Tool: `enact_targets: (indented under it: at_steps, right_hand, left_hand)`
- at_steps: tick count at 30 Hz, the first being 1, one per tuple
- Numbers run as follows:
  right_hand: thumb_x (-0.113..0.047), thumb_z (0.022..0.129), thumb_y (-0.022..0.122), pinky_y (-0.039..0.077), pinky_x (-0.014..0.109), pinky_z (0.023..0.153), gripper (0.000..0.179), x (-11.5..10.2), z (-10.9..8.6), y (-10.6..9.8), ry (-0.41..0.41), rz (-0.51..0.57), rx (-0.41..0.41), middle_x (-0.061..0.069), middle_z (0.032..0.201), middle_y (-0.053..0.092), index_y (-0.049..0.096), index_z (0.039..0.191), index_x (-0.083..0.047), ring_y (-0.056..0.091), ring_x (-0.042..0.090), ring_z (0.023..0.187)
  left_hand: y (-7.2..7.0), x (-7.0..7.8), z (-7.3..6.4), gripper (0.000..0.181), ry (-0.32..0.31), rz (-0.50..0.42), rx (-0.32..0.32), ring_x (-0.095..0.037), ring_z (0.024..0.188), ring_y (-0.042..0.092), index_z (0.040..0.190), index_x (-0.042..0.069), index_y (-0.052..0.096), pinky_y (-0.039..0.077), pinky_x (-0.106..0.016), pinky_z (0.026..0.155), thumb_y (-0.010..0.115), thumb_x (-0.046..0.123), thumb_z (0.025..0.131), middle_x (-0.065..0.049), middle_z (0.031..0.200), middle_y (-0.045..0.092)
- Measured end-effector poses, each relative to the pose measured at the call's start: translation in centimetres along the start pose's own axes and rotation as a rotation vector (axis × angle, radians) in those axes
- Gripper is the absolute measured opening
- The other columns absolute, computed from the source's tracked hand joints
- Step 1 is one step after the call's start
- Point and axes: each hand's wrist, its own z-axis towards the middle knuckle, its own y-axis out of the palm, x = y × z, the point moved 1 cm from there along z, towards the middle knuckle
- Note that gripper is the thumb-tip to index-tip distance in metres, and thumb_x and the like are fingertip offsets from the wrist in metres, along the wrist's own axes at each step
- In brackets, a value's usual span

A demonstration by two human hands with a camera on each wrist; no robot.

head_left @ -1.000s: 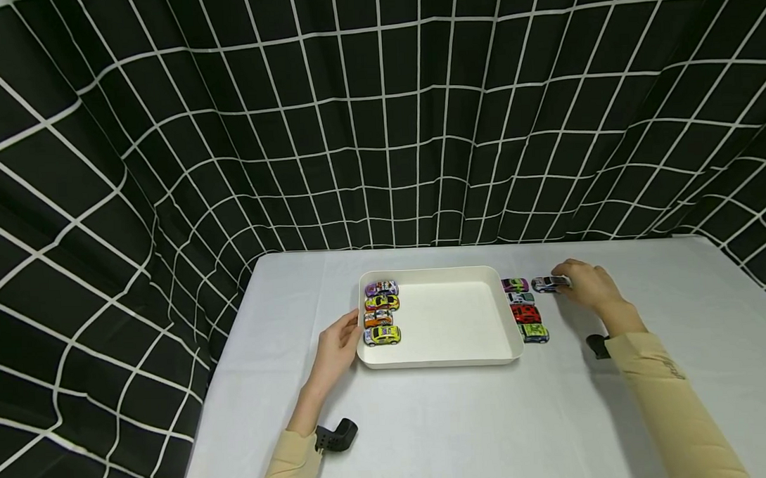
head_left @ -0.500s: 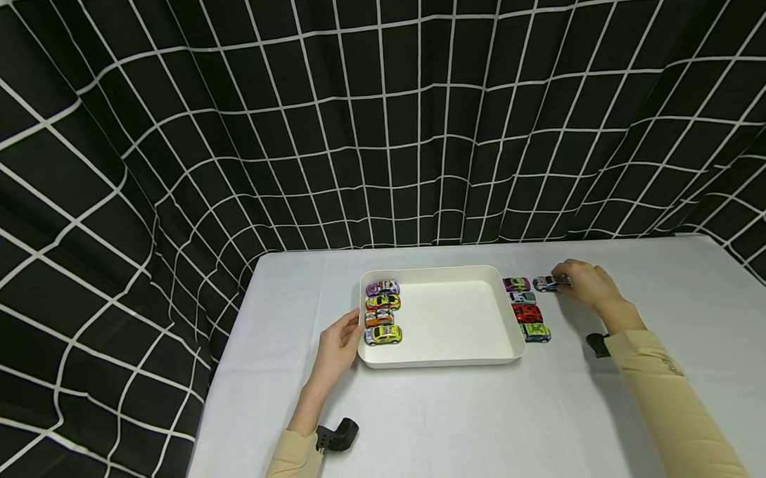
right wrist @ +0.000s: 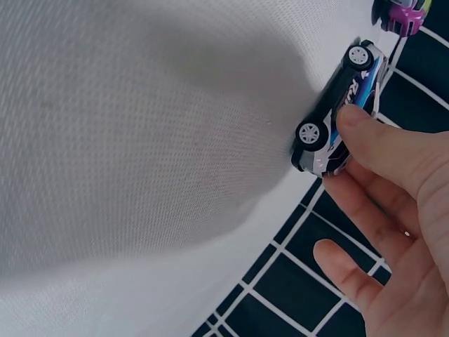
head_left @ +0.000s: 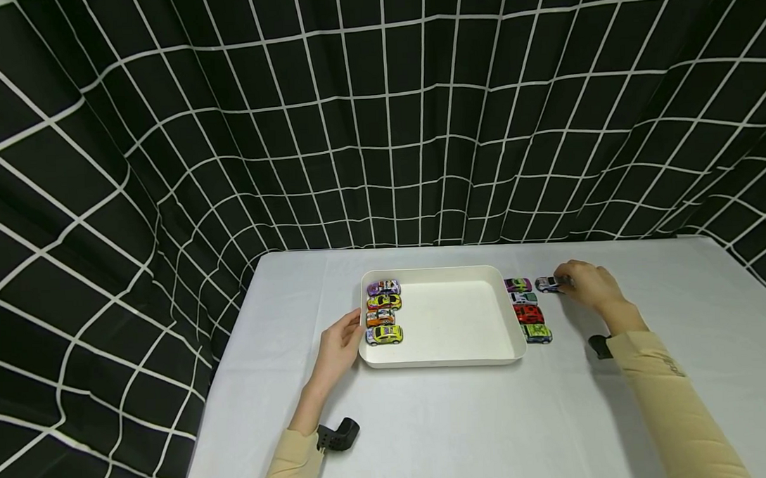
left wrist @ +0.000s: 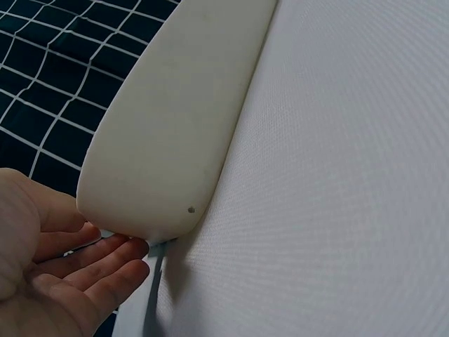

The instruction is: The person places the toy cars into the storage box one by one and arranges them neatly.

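Observation:
In the head view a white tray (head_left: 443, 362) stands on the table with several toy cars lined up along its left side, a yellow car (head_left: 383, 335) nearest the front. My left hand (head_left: 336, 345) rests its loosely extended fingers against the tray's left wall. The left wrist view has the fingertips right at the tray's corner (left wrist: 151, 175), thumb up by the rim. Beyond the tray's right side, my right hand (head_left: 590, 288) pinches a white, blue and black toy car (right wrist: 335, 116) between thumb and fingers, low over the cloth. The hand hides the car's rear in the head view.
A column of more toy cars lies against the tray's right side: a purple-green car (head_left: 518, 285), a pale car (head_left: 523, 299), a red car (head_left: 528, 314) and a green car (head_left: 537, 333). A black gridded curtain (head_left: 404, 126) hangs behind the table's back edge.

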Motion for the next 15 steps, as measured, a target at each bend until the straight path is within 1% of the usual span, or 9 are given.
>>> enact_targets:
  at_steps: [6, 10, 12, 15]
  right_hand:
    - [0.000, 0.076, 0.069, 0.046, 0.052, 0.063, 0.018, 0.0, -0.4, -0.4, 0.005, 0.001, 0.003, 0.017, 0.087, 0.062, 0.064, 0.094, 0.004, 0.059, 0.036, 0.082]
    - [0.000, 0.076, 0.069, 0.048, 0.051, 0.063, 0.018, -0.3, -0.6, -1.1, -0.027, 0.009, 0.041, 0.016, 0.085, 0.063, 0.065, 0.093, 0.005, 0.059, 0.034, 0.079]
    - [0.001, 0.075, 0.069, 0.049, 0.050, 0.062, 0.017, -0.5, -0.7, -1.5, -0.057, 0.013, 0.067, 0.015, 0.082, 0.063, 0.065, 0.092, 0.005, 0.060, 0.033, 0.077]
    - [0.001, 0.075, 0.070, 0.050, 0.049, 0.063, 0.016, -1.2, -0.7, -2.3, -0.089, 0.016, 0.089, 0.015, 0.081, 0.063, 0.065, 0.090, 0.005, 0.060, 0.032, 0.076]
  left_hand:
    - [0.1, 0.1, -0.1, 0.036, 0.003, 0.010, -0.004, -0.044, 0.103, 0.056, 0.123, -0.021, 0.043, 0.051, -0.039, 0.090, 0.049, -0.008, 0.090, -0.037, 0.114, 0.053]
    - [0.1, -0.2, 0.0, 0.036, -0.004, 0.013, 0.002, -0.044, 0.104, 0.056, 0.124, -0.020, 0.043, 0.050, -0.039, 0.091, 0.050, -0.008, 0.090, -0.036, 0.114, 0.053]
    - [0.3, -0.9, 0.2, 0.036, 0.003, 0.014, 0.009, -0.044, 0.103, 0.056, 0.124, -0.020, 0.044, 0.050, -0.039, 0.090, 0.050, -0.009, 0.090, -0.036, 0.114, 0.053]
    - [0.5, -2.4, 0.6, 0.037, 0.013, 0.013, 0.017, -0.042, 0.102, 0.058, 0.124, -0.018, 0.044, 0.051, -0.038, 0.090, 0.051, -0.008, 0.090, -0.035, 0.114, 0.054]
